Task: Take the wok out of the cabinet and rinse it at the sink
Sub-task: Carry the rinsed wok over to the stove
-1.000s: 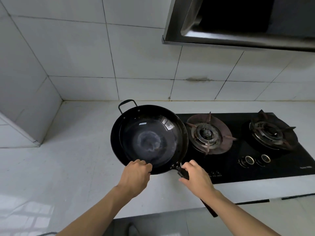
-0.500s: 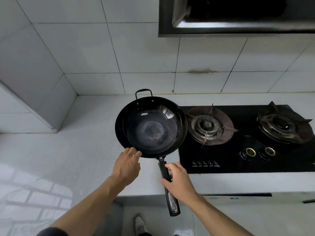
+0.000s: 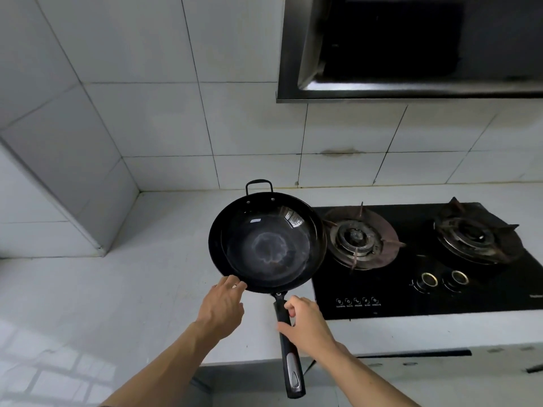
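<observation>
Head view, only one here: black wok (image 3: 267, 242) sits on white countertop (image 3: 117, 289), bowl up, just left of the black gas hob (image 3: 411, 289), right edge of rim overlapping or touching the hob's left edge, hard to say which. Long handle (image 3: 286, 333) runs from the near rim straight back toward the body, past the counter's front edge, free end hanging over open air. Long axis so: small loop handle (image 3: 259, 185) at the far side toward the tiled wall, long handle at the near side, near-vertical in frame, tilted slightly right toward the bottom. Left hand (image 3: 221, 308) at the near-left rim, fingertips (image 3: 235, 284) touching the rim edge, fingers bent loosely, not wrapped round it. Right hand (image 3: 307, 324) against the right side of the handle's upper part, near the rivet end; thumb and forefinger curled toward the handle in a loose pinch, full wrap not visible, so firm grip cannot be confirmed. Right hand nearer the handle, left nearer the bowl. Wok inside looks dry, pale ring mark at the bottom. Out of the cabinet already by the look of it; no sink or tap in frame, so rinse not yet done. Likely next: close right-hand grip along the handle axis, steady rim with left, lift and carry. Risk: overhanging handle levers the bowl if pressed down.
</observation>
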Tool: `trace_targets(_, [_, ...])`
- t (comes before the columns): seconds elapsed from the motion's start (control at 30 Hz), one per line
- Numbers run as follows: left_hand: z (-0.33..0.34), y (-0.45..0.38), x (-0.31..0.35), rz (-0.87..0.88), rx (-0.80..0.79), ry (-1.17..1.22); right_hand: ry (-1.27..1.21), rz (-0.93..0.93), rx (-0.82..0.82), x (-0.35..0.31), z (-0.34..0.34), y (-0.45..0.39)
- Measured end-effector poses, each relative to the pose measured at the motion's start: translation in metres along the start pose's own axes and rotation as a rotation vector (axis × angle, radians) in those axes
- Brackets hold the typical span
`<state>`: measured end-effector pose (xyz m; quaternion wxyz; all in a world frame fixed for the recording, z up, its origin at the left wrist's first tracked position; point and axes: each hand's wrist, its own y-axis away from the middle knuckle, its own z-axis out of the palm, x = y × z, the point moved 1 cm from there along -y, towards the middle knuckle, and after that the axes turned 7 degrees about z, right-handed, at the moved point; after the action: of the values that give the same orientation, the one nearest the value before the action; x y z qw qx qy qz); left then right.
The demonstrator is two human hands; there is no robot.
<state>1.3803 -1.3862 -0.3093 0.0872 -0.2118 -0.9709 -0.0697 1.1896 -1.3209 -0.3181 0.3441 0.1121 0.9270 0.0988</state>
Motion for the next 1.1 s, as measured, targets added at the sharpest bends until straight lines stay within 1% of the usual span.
trace_targets(0.43, [0.001, -0.002, -0.012, 0.094, -0.003, -0.009, -0.001, 0.068, 0.04, -0.004, 0.008, 0.005])
trace_targets(0.83, [-0.001, 0.0, -0.015, 0.124, 0.007, 0.015, 0.061, 0.101, 0.013, -0.011, 0.004, 0.009])
trace_targets(1.1, [0.005, 0.0, -0.016, 0.118, 0.033, 0.06, 0.048, 0.095, -0.063, -0.01, -0.002, 0.008])
